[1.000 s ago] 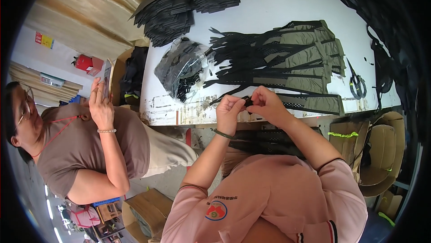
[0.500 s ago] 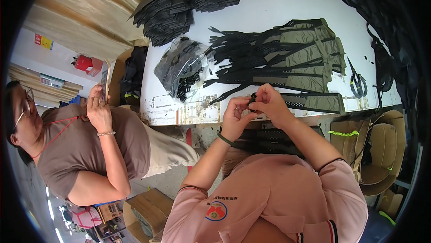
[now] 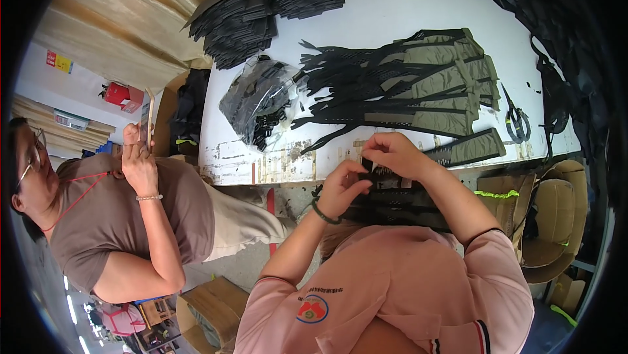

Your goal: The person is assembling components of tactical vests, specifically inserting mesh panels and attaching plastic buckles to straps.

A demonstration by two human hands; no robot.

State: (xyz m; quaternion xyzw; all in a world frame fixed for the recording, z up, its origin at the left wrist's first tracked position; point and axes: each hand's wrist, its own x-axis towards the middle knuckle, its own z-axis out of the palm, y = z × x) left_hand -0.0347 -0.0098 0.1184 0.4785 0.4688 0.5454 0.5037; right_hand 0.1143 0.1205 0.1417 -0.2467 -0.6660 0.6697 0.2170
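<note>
My left hand (image 3: 343, 188) and my right hand (image 3: 397, 156) meet at the near edge of the table, fingers curled. Both pinch the narrow black end of a shoulder-strap-like piece (image 3: 476, 146), which is olive green with black mesh. Its wide green end lies on the table right of my right hand; fingers partly hide the black end. More of these strap pieces (image 3: 435, 92) lie fanned out just beyond my hands. A clear plastic bag (image 3: 252, 95) of black buckles stands open beyond my left hand. Dark mesh pieces (image 3: 392, 209) lie across my lap.
Black flat pieces (image 3: 235, 20) are stacked at the far left. Scissors (image 3: 518, 122) lie at the right of the white table (image 3: 386, 7). To my left a person (image 3: 137, 223) holds a phone (image 3: 148, 115). Cardboard boxes (image 3: 556, 203) stand at right.
My hands have moved slightly apart and lower, toward me. The nearest strap piece has tilted, its narrow end drawn toward the table edge between my hands.
</note>
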